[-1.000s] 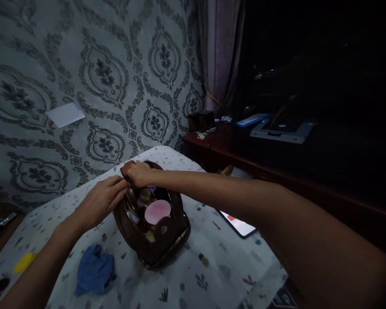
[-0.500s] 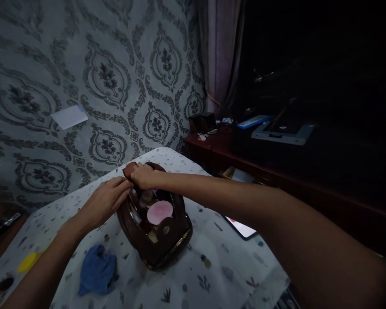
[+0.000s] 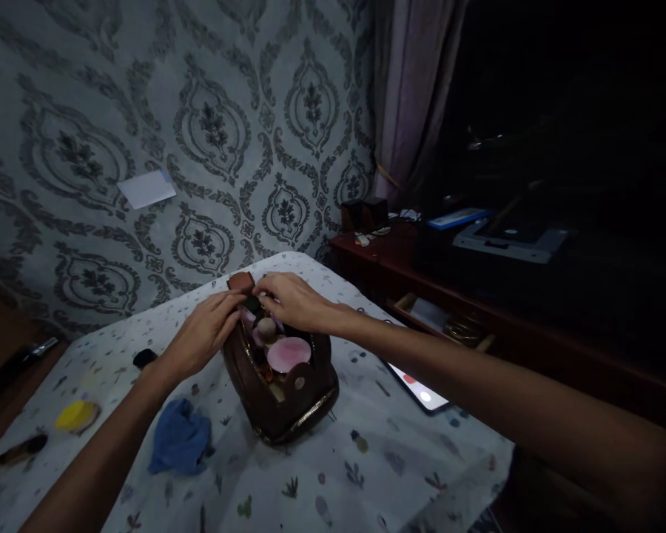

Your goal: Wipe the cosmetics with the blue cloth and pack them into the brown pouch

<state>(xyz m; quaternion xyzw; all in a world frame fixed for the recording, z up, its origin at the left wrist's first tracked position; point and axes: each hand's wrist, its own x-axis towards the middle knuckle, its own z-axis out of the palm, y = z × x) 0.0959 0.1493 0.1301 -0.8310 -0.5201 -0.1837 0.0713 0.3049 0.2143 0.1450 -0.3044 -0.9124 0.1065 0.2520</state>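
A brown zip-up pouch (image 3: 288, 403) stands open on the patterned tablecloth (image 3: 338, 474), packed with small cosmetic items and a round pink lid (image 3: 289, 354). My left hand (image 3: 204, 333) grips the pouch's far left rim. My right hand (image 3: 291, 300) lies over the far end of the opening, its fingers pinching there beside a brown tab (image 3: 240, 282). What the fingers pinch is hidden.
A crumpled blue cloth (image 3: 178, 438) lies left of the pouch, with a yellow object (image 3: 75, 414) and a small dark item (image 3: 143, 358) further left. A lit phone (image 3: 419, 386) lies to the right. A dark wooden sideboard (image 3: 477, 311) stands beyond. Patterned wallpaper is behind.
The view has swung left, so everything sits further right in it. My right hand has slid from the brown tab onto the pouch's opening. My left hand stays on the rim.
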